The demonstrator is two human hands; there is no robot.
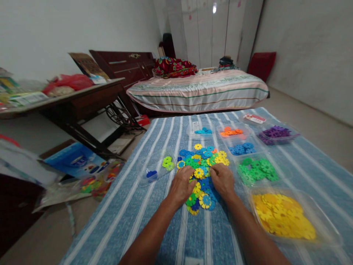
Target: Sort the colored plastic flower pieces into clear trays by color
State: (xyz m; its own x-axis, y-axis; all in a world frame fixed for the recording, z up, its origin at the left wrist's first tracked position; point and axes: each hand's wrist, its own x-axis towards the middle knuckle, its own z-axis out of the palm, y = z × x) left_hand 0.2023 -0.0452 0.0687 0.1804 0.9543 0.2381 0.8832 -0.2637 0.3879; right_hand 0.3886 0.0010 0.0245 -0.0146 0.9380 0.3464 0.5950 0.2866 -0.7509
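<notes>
Both hands rest palm down on a heap of flat plastic flower discs (202,165) spread on a striped blue cloth (154,217). The heap runs lengthwise away from the person, from between the wrists out past the fingertips. The left hand (182,186) and right hand (223,180) have fingers curled onto the discs; whether either pinches one is hard to tell. A tray of green discs (256,170) lies just right of the right fingers, a tray of yellow discs (284,217) nearer.
</notes>
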